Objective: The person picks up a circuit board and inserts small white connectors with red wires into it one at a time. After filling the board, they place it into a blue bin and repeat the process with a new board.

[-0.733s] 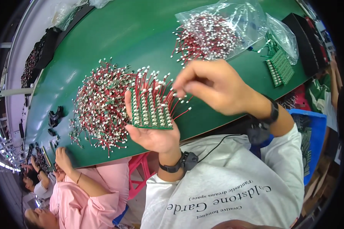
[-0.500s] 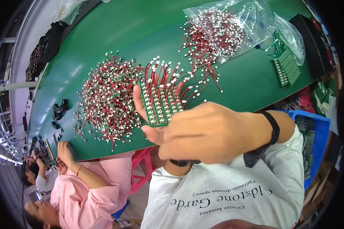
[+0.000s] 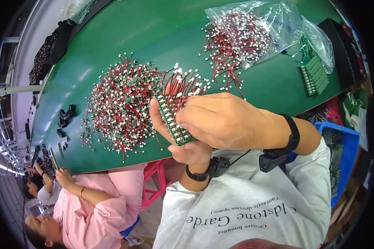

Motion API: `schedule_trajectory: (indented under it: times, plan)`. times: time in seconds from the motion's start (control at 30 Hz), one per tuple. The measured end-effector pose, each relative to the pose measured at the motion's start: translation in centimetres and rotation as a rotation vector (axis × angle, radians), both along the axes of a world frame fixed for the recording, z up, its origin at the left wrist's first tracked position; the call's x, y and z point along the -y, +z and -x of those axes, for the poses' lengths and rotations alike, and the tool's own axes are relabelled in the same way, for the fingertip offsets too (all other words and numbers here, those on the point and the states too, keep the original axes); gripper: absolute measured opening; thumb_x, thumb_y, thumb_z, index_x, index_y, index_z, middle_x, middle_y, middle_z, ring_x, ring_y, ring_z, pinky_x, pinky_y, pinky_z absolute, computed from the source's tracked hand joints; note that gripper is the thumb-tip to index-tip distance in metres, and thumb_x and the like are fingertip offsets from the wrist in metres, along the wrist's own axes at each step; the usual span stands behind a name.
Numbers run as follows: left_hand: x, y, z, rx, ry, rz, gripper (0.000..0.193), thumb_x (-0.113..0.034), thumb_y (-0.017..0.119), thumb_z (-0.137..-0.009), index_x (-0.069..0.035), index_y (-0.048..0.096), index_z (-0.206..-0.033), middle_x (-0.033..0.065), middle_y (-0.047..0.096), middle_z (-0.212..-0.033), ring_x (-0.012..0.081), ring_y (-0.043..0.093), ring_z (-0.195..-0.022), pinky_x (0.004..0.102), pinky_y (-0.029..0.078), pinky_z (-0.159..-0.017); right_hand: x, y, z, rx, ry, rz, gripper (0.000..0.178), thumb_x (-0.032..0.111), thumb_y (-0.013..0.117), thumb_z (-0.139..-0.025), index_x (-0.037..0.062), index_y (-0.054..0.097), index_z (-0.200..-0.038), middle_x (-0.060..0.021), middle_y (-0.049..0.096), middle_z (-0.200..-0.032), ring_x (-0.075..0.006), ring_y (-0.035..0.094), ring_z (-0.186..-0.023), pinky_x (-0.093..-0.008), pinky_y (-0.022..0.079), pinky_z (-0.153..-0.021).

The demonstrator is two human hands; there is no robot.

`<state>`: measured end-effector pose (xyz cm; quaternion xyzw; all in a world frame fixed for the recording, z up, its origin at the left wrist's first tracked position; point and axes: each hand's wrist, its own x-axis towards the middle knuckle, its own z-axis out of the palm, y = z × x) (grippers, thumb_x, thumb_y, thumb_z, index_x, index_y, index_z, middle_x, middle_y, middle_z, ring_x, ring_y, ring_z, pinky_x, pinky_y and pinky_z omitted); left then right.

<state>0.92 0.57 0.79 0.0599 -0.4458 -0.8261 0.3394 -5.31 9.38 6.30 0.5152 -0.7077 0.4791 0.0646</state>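
Note:
My left hand point(image 3: 192, 154) grips a green circuit board panel point(image 3: 168, 117) from below, thumb along one side and fingers behind it. Rows of small white connectors cover the panel, and red wires point(image 3: 189, 84) with white plugs rise from its far part. Over the panel's right side, my right hand point(image 3: 224, 122) is closed, with its fingertips pinched at the board's face; whatever is between them is hidden. Just left of the panel lies a large heap of red wires with white plugs and small green boards point(image 3: 122, 106).
A clear plastic bag point(image 3: 278, 29) spills more red plug wires point(image 3: 224, 62) at the far right. Stacked green panels point(image 3: 315, 76) lie near a black box point(image 3: 336, 50). A blue bin point(image 3: 345, 166) stands beside my right arm. On the left, a person in pink point(image 3: 95, 199) works at the table point(image 3: 153, 25).
My right hand has drawn back from in front of my left wrist and turned, its fingertips now at the panel's face. The panel has tilted and shifted slightly nearer.

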Motion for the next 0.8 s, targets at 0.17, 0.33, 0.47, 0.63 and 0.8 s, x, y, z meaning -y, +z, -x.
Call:
schedule_trajectory:
  times: [0.17,0.33,0.47,0.63,0.8]
  plan:
    - [0.4,-0.3,-0.3,0.027,-0.056,0.062,0.102,-0.075,0.045,-0.084,-0.003,0.018,-0.151,0.0249,0.040,-0.142,0.0328,0.051,-0.122,0.0473,0.042,-0.102,0.0,-0.1,-0.1,-0.071,0.014,-0.031,0.014,0.004,0.065,-0.078,-0.0018,0.060,-0.089,-0.0100,0.054,-0.075,-0.0262,0.057,-0.060,-0.0357,0.050,-0.053]
    - [0.0,-0.5,-0.3,0.037,-0.052,0.136,0.100,-0.079,0.033,-0.086,-0.002,0.020,-0.150,0.0246,0.040,-0.143,0.0327,0.052,-0.121,0.0483,0.044,-0.101,-0.4,0.4,0.3,-0.113,0.035,-0.065,0.007,0.003,0.062,-0.081,-0.0017,0.058,-0.083,-0.0103,0.054,-0.071,-0.0279,0.057,-0.058,-0.0383,0.048,-0.051]
    - [0.1,-0.4,-0.3,0.039,-0.068,0.148,0.100,-0.079,0.033,-0.087,-0.002,0.020,-0.150,0.0247,0.040,-0.143,0.0328,0.052,-0.121,0.0483,0.044,-0.101,-1.0,1.8,0.4,-0.035,0.046,-0.138,0.011,0.002,0.059,-0.083,-0.0007,0.052,-0.076,-0.0115,0.053,-0.065,-0.0307,0.057,-0.057,-0.0406,0.046,-0.049]
    - [0.2,-0.3,0.9,0.042,-0.088,0.173,0.100,-0.079,0.031,-0.087,-0.002,0.021,-0.149,0.0249,0.040,-0.143,0.0328,0.052,-0.121,0.0483,0.044,-0.101,-1.6,2.8,-0.1,0.019,0.012,-0.196,0.012,0.001,0.058,-0.082,0.0000,0.049,-0.073,-0.0122,0.053,-0.065,-0.0318,0.057,-0.056,-0.0412,0.045,-0.048]
    - [-0.3,-0.1,0.1,0.048,-0.107,0.203,0.100,-0.080,0.030,-0.087,-0.002,0.021,-0.149,0.0250,0.039,-0.143,0.0329,0.052,-0.121,0.0482,0.045,-0.101,-2.2,3.2,-0.5,0.132,-0.022,-0.198,0.012,0.000,0.059,-0.080,-0.0004,0.049,-0.073,-0.0127,0.054,-0.064,-0.0326,0.056,-0.053,-0.0412,0.045,-0.047]
